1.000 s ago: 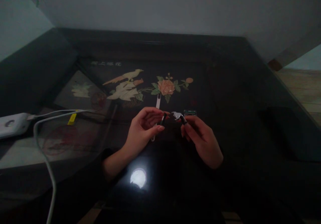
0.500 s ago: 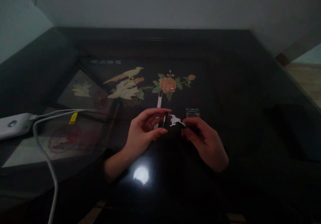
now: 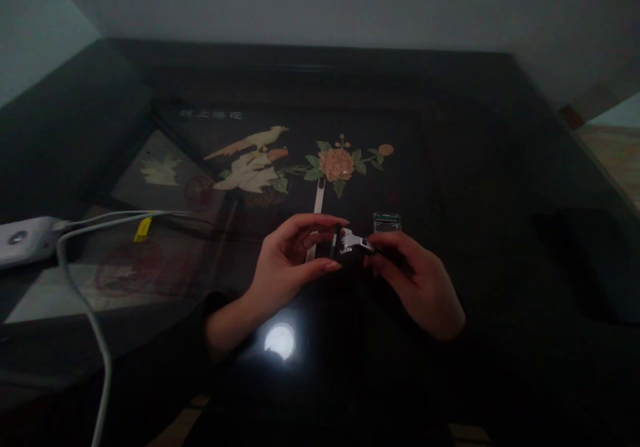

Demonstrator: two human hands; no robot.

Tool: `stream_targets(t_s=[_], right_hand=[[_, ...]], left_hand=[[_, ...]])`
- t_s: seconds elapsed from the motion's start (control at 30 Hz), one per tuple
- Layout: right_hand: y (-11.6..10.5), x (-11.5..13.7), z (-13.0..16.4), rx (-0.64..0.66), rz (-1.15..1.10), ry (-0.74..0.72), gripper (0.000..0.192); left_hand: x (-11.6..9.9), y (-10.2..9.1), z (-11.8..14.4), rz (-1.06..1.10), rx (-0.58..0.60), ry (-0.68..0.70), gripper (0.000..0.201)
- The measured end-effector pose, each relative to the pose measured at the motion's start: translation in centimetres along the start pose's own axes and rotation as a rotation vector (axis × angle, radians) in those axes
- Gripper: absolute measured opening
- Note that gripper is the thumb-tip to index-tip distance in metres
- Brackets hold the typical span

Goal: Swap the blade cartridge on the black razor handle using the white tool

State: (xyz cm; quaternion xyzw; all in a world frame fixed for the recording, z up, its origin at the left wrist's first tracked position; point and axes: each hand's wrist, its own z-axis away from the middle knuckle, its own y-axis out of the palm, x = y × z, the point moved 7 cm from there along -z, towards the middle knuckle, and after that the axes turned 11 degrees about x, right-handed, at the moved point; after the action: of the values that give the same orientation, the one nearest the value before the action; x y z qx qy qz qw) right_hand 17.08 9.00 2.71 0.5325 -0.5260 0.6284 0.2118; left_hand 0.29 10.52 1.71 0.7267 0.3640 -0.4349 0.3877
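Observation:
My left hand point(image 3: 285, 253) is closed, its thumb and fingertips pinching a small dark razor cartridge point(image 3: 337, 240) by its ends. In my right hand point(image 3: 415, 277) is a razor handle point(image 3: 359, 241) with a shiny silver head, gripped near its neck; the rest of the handle is hidden by the hand or lost in the dark. The silver head meets or nearly meets the cartridge; whether they are joined I cannot tell. Just behind my right fingers lies a small clear case point(image 3: 387, 221) with a green-edged piece inside. A pale flat strip point(image 3: 319, 197) runs partly behind my left hand.
The dark glossy table point(image 3: 300, 87) carries an inlaid bird and flower picture point(image 3: 336, 165). At left sit a white device point(image 3: 27, 241) and a white cable point(image 3: 95, 320) with a yellow tag point(image 3: 143, 229). A dark object point(image 3: 595, 260) lies at right.
The razor handle's silver head and the cartridge have come together, closing the gap between them. The handle has turned slightly. The whole view has shifted a little.

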Motion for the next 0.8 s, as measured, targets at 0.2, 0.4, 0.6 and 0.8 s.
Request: stream_targets(t_s=[0.2,0.4,0.6,0.8], right_hand=[[0.12,0.05,-0.08,0.003,0.008,-0.01,0.012],[0.23,0.02,-0.11,0.008,0.016,-0.023,0.012],[0.33,0.13,-0.1,0.016,0.024,-0.035,0.014],[0.35,0.31,-0.06,0.018,0.059,-0.043,0.014]], left_hand=[[-0.19,0.15,0.01,-0.021,0.03,0.023,0.041],[-0.71,0.27,-0.04,-0.076,0.033,0.064,0.038],[-0.97,0.17,-0.07,-0.131,0.021,0.072,0.035],[-0.97,0.15,0.02,-0.149,0.024,0.079,0.036]])
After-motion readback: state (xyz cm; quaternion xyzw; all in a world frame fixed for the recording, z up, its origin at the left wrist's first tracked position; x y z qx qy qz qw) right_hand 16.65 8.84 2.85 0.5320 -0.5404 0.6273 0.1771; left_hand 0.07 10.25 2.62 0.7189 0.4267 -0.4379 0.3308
